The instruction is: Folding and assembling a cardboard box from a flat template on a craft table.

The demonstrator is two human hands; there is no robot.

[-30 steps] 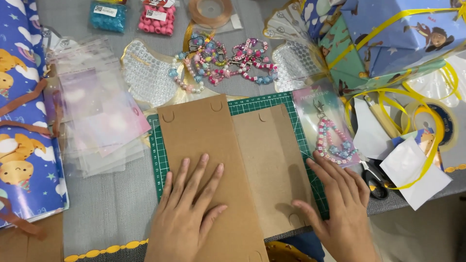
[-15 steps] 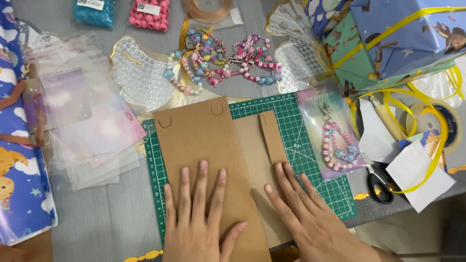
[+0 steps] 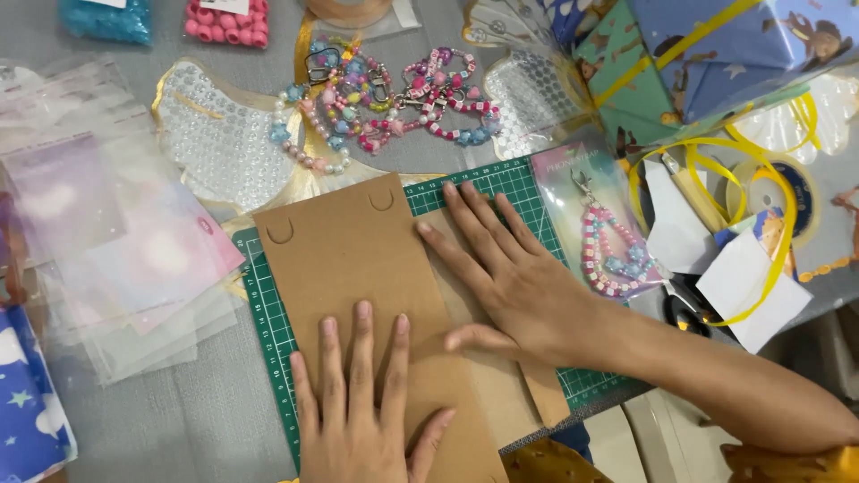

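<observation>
Cardboard [image 3: 358,268], brown and flat with small curved slits near its top edge, lay in the lower middle of the frame on a green cutting mat [image 3: 268,313]. The left hand [image 3: 367,420] pressed flat on its lower part, fingers spread wide, gripping nothing. The right hand [image 3: 510,277] lay open just right of centre, palm down with fingers stretched toward the mat's top edge, on a folded brown flap beside the main panel. Right of that hand sat a clear packet holding a beaded strap [image 3: 604,246]. Further right lay yellow ribbon [image 3: 707,179] and white paper scraps [image 3: 747,286]. Above the mat, at the top middle, was a heap of beaded chains [image 3: 394,98]. Clear plastic sleeves [image 3: 107,233] were stacked at the left on the grey table [image 3: 206,420].
</observation>
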